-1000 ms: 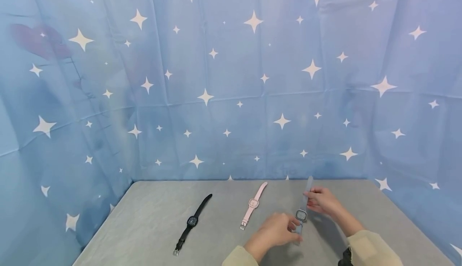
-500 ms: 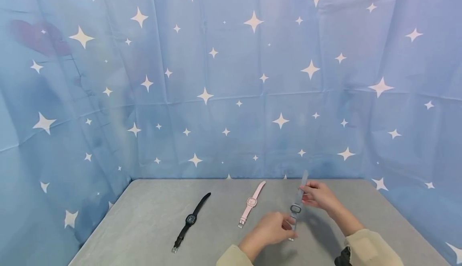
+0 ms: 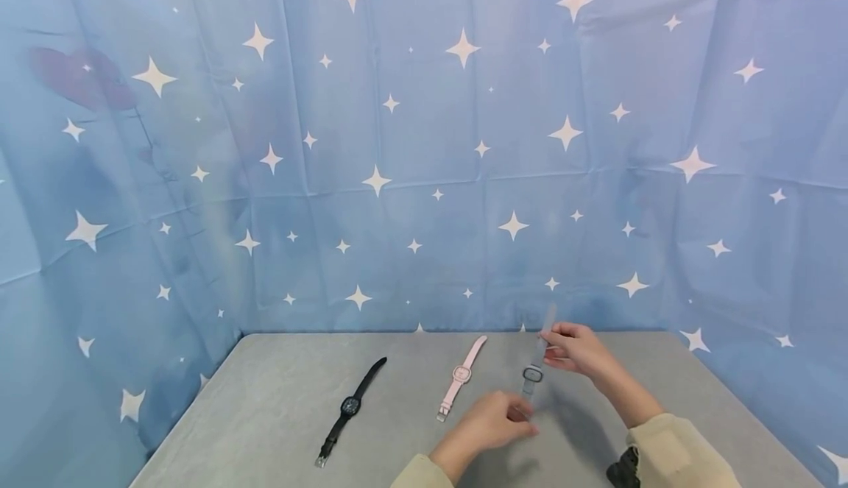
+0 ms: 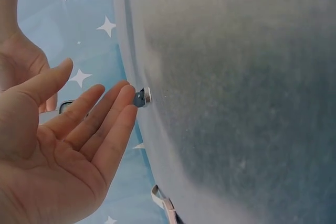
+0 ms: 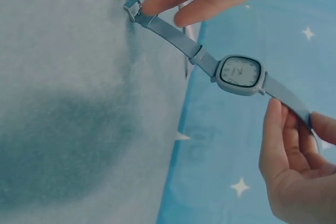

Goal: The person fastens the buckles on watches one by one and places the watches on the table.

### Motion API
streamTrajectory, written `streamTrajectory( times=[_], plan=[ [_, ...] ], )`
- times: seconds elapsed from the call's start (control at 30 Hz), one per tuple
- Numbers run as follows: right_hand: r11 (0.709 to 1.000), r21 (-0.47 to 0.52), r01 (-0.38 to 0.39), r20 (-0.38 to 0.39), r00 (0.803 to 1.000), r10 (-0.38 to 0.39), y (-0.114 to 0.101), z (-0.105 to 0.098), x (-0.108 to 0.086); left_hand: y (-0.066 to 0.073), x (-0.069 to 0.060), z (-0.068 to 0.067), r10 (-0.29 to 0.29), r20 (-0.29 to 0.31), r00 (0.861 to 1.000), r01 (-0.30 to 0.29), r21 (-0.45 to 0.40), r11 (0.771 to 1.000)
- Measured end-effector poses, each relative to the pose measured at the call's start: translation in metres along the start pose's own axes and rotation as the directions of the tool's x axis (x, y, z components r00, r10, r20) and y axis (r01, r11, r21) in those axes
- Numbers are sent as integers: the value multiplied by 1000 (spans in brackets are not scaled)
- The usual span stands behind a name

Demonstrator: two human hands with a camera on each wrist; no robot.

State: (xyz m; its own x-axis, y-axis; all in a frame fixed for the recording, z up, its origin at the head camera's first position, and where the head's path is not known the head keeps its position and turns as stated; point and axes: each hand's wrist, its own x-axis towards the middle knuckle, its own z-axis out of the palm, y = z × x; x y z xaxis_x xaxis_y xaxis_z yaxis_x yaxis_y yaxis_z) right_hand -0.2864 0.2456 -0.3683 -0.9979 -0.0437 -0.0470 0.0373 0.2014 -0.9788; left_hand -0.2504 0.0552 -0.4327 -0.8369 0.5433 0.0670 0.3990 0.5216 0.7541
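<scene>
A blue-grey wristwatch [image 3: 533, 375] is held up at a slant at the right of the head view. My right hand [image 3: 583, 352] pinches its plain strap between thumb and fingers, as the right wrist view shows. The watch's pale square dial [image 5: 240, 72] faces that camera, and the buckle [image 5: 132, 10] hangs at the lower end. Beside the buckle end is my left hand [image 3: 490, 420], its fingers extended and thumb apart in the left wrist view; whether a fingertip touches the strap, I cannot tell. To the left lies a pink wristwatch [image 3: 461, 375] with its strap laid out straight.
Farther left on the grey-covered table [image 3: 265, 392] lies a black wristwatch [image 3: 350, 405], also straightened out. A blue curtain with white stars [image 3: 424, 149] hangs behind the table and along both sides.
Both hands have moved left and slightly away with the blue-grey wristwatch. My left fingers, earlier around the buckle end, now look loosened from it. The pink and black wristwatches stay put.
</scene>
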Motion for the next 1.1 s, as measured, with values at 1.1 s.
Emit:
streamTrajectory(
  times=[1.1],
  plan=[
    [998,8,61,66,996,-61,-34,27,-1,-16,0,-6,-190,10,982,175,-429,886]
  ],
)
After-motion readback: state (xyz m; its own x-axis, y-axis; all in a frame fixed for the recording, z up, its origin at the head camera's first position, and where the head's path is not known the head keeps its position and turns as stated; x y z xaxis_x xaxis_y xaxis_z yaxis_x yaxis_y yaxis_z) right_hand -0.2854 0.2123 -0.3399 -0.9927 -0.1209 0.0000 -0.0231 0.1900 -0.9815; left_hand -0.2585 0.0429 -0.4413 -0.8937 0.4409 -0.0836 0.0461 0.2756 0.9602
